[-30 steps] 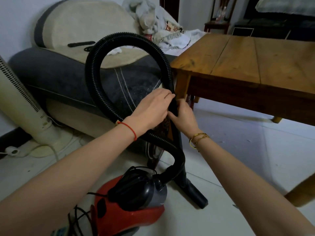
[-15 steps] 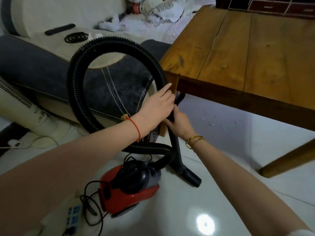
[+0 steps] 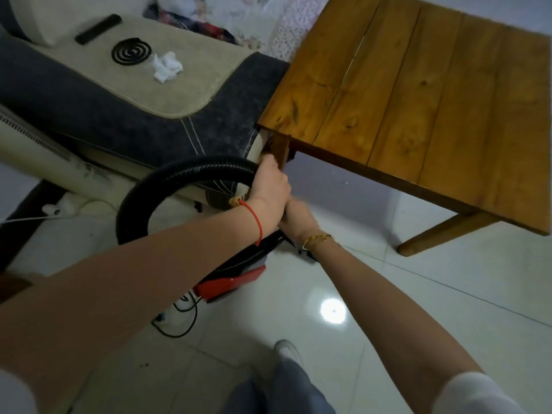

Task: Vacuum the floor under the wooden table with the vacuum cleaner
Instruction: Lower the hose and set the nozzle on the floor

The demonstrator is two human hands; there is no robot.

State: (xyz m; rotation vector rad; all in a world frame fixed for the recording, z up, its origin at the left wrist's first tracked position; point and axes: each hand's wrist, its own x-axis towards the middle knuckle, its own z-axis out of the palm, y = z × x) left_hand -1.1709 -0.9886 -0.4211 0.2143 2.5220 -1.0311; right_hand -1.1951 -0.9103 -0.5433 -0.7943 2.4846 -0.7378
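Observation:
A red vacuum cleaner [image 3: 230, 286] sits on the white tile floor, mostly hidden under my left forearm. Its black ribbed hose [image 3: 167, 180] arcs up in a loop to my hands. My left hand [image 3: 270, 186] is closed around the top of the hose, right beside the wooden table's near corner leg. Just below it, my right hand [image 3: 298, 218] grips the black wand, of which only a sliver shows. The wooden table [image 3: 418, 94] fills the upper right, with one slanted leg [image 3: 442, 234] visible. The nozzle is hidden behind my arms.
A grey and beige sofa [image 3: 125, 115] stands at the left against the table's corner, carrying a remote, a dark coil and a crumpled tissue. A white fan base and cables [image 3: 176, 321] lie on the floor at the left. My foot [image 3: 286, 351] is at the bottom.
My head has risen and tilted down, so the table and sofa are seen from above. The hose loop now sits lower and my hands remain on the hose and wand.

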